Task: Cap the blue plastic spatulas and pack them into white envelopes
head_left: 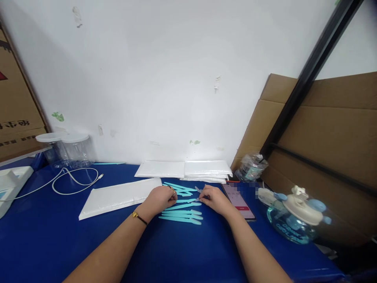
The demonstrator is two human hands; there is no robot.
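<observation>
Through my feed I am seeing a blue tabletop [224, 251] carrying a loose column of slim turquoise tools [181, 221]. A white packet [118, 198] is lying just left of them; more flat packets [160, 169] are resting behind. A phone [246, 213] and a clear bottle [294, 226] are sitting rightward, while lidded jars [77, 151] and a white cable [98, 178] are occupying the left.

Slender turquoise plastic sticks [180, 219]: solid turquoise — paler right ends
Flat white rectangular packet [118, 198]: plain white
Flat deep-blue tabletop [179, 257]: even blue
Thin black cord bracelet [141, 219]: black, gold bead
Dark-edged rectangular phone [240, 202]: pinkish screen, red bar
Rounded clear-plastic bottle [290, 228]: blue tint, cream lid — light-blue lettering
Flat white wall [165, 78]: white, patches of green and grey
</observation>
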